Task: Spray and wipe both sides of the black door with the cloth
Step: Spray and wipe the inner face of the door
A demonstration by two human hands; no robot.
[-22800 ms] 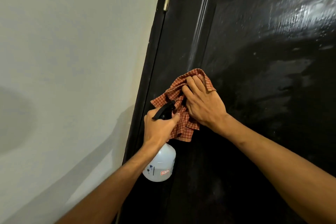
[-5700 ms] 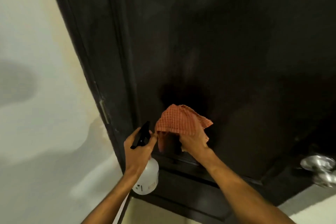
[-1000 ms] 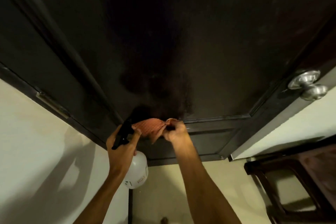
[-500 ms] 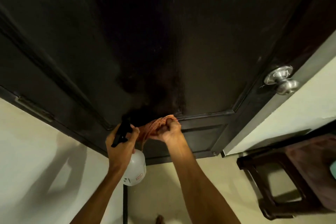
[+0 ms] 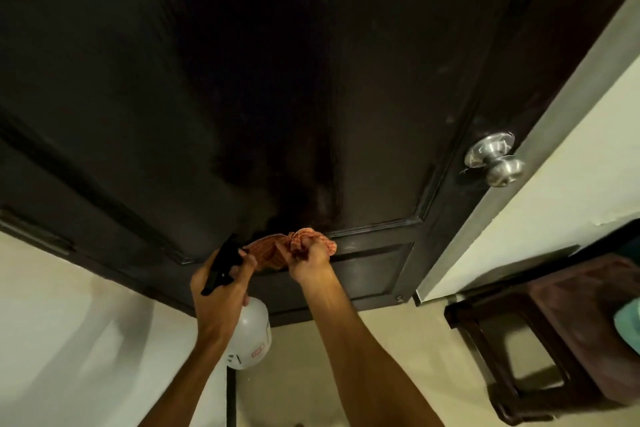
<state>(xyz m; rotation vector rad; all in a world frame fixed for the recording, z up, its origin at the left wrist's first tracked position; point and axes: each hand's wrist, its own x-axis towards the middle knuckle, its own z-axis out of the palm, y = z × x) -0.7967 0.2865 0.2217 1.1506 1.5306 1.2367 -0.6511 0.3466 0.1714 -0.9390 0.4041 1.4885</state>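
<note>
1. We see our right hand point(image 5: 309, 262) bunching the cloth point(image 5: 277, 251), fingers curled tight into its folds, pressed low against the black door point(image 5: 277, 80).
2. Our left hand point(image 5: 221, 291) is wrapped round the neck of the spray bottle point(image 5: 250, 336), just left of the cloth and touching its near edge; the black trigger head point(image 5: 221, 265) sticks up past the knuckles.
3. Much of the cloth is tucked behind both hands, so we cannot make out its full shape; the bottle's small red label is too small to read.
4. The cloth is orange-red with a fine check, crumpled into a wad.
5. It lies at the bottom edge of the large door panel, above the lower rail, between our two hands.
6. The door is dark and glossy, with a darker patch above the cloth.
7. A silver knob point(image 5: 495, 158) sits at the right edge; a dark wooden stool point(image 5: 540, 340), partly cut off, stands beyond on the pale floor point(image 5: 298, 374).
</note>
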